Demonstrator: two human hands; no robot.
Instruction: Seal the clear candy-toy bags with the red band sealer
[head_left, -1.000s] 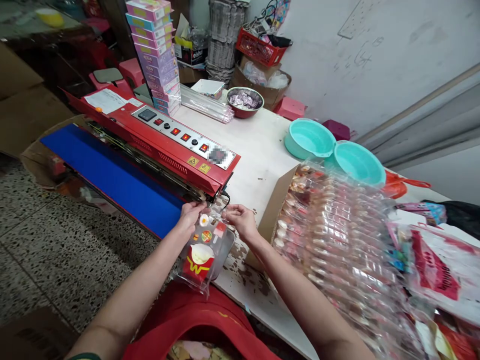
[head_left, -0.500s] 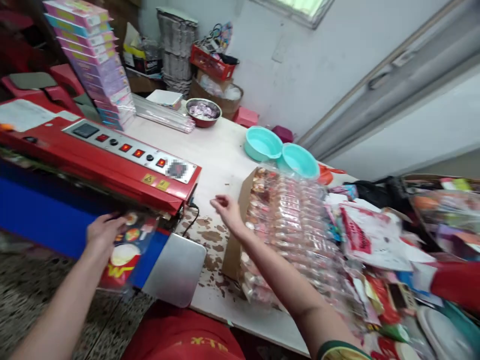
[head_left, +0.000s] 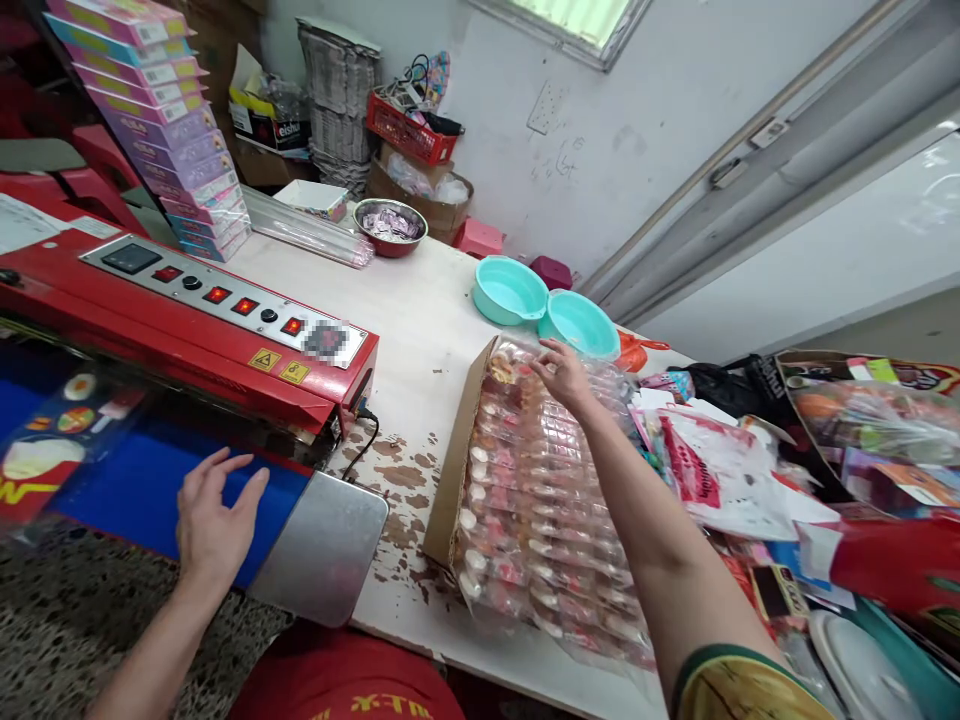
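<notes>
Lying on the blue belt (head_left: 146, 485), the clear bag (head_left: 56, 445) showed egg (head_left: 80, 387), pizza (head_left: 76, 420) and red-yellow shapes (head_left: 45, 475), the left hand (head_left: 217, 520) was spread nearby, the right hand (head_left: 564, 375) was at packets (head_left: 555, 500), its grip impossible to tell.

Left hand (head_left: 216, 525) spread above blue belt (head_left: 146, 480); right hand (head_left: 564, 378) at bagged packs (head_left: 559, 515) in carton (head_left: 459, 455).

The left hand (head_left: 216, 525) was left of the frame's lower middle, back upward, fingers loosely bent and thumb well apart. Its forearm (head_left: 154, 655) ran up from the bottom left. The right arm (head_left: 652, 510) slanted from the lower right to the right hand (head_left: 564, 376) (fingers half curled, pointing leftward) near centre.
</notes>
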